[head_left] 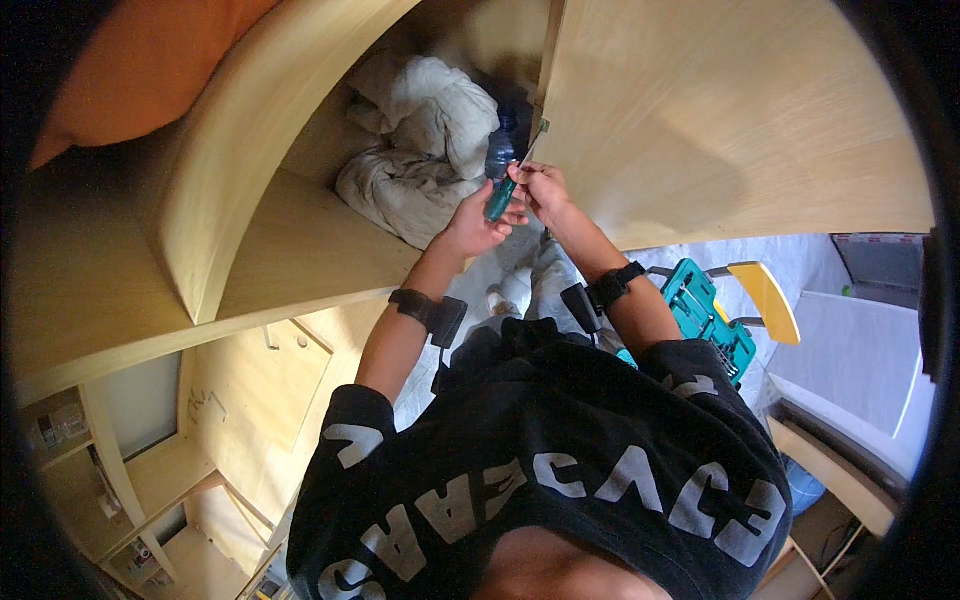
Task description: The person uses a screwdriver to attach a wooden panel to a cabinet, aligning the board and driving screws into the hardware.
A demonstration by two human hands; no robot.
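A screwdriver with a green handle [498, 203] is between my two hands. My left hand [478, 224], palm turned up, has its thumb and fingers around the handle. Closer to the shaft, my right hand [544, 190] pinches the screwdriver with bent fingers. The thin metal shaft points up and away, toward a small metal fitting [544, 126] on the edge of a light wooden door [720, 110]. Whether the tip touches the fitting is too small to tell. Behind my hands, a bundle of off-white cloth [430, 120] lies inside the wooden cabinet beside a dark blue, shiny object [505, 140].
A curved wooden panel [255, 150] and shelf edge [300, 300] stand at my left, below an orange item [150, 80]. An open green tool case [690, 305] lies at my right by a chair with a yellow part [765, 300]. White panels [850, 350] stand farther right.
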